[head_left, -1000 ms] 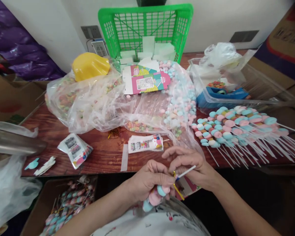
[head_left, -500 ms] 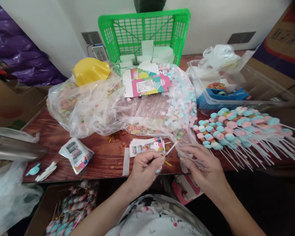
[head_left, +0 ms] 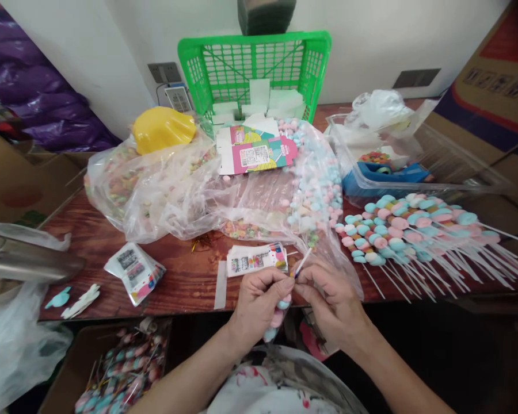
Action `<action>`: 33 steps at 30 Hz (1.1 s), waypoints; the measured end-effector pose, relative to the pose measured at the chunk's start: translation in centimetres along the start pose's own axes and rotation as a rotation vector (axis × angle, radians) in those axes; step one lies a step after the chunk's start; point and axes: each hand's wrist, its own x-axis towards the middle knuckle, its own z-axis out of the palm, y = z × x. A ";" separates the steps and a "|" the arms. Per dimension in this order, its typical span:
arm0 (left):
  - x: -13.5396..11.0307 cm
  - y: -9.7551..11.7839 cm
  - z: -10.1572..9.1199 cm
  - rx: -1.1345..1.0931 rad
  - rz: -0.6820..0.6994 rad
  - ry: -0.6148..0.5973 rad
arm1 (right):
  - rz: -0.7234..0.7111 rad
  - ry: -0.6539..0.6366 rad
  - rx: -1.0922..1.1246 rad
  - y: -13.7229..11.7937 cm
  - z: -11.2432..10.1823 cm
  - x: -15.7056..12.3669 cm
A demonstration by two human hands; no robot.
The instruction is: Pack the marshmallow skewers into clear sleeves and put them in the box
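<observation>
My left hand [head_left: 261, 302] is closed around a marshmallow skewer [head_left: 277, 318]. Its pink and blue marshmallows hang below my fingers, and its white stick points up and to the right. My right hand [head_left: 332, 302] pinches at the base of the stick, its fingertips touching those of the left. Between them shows a small bit of gold twist tie [head_left: 292, 275], mostly hidden by the fingers. Just beyond my left hand lies a stack of printed cards [head_left: 254, 259]. To the right is a large pile of marshmallow skewers [head_left: 397, 230], sticks toward me.
Clear bags of candy [head_left: 155, 195] and marshmallows [head_left: 317, 178] cover the table's middle, with a flat printed carton [head_left: 256, 152] on top. Behind stands a green basket [head_left: 254, 40]. A clear plastic bin [head_left: 449, 187] is at right. Below the left edge sits a box of skewers [head_left: 121, 368].
My right hand has moved left from apart to meet the left hand at the stick, and its fingers have closed. More of the marshmallows shows below my left hand. The view has shifted slightly.
</observation>
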 end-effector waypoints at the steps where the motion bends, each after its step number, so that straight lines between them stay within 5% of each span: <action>1: -0.1 0.0 0.0 -0.005 0.000 0.001 | 0.009 -0.020 0.013 0.0 -0.1 0.0; 6: -0.3 -0.2 0.1 -0.044 0.017 0.006 | 0.095 0.080 0.072 -0.2 0.3 -0.5; 11: -0.3 -0.6 0.1 0.003 0.028 0.012 | -0.124 0.108 -0.074 0.5 0.4 -0.7; 17: 0.4 -0.8 0.0 0.344 0.252 -0.005 | -0.220 0.074 -0.287 1.7 0.7 -1.3; 20: 0.0 0.3 -0.4 0.585 0.408 -0.064 | -0.121 0.086 -0.222 1.4 0.6 -1.4; 23: -1.4 1.3 -1.0 0.720 0.483 0.008 | -0.045 0.111 -0.137 0.8 -0.1 -0.8; 25: -2.0 1.4 -1.1 0.608 0.320 -0.012 | -0.095 0.152 -0.171 0.4 -0.9 -0.2; 29: -0.9 2.1 -0.2 -0.055 -0.191 -0.272 | -0.342 0.201 -0.289 -0.7 -2.0 0.8; 33: 1.1 6.0 0.8 -0.318 0.011 -0.243 | -0.402 0.141 -0.235 -1.9 -2.2 0.8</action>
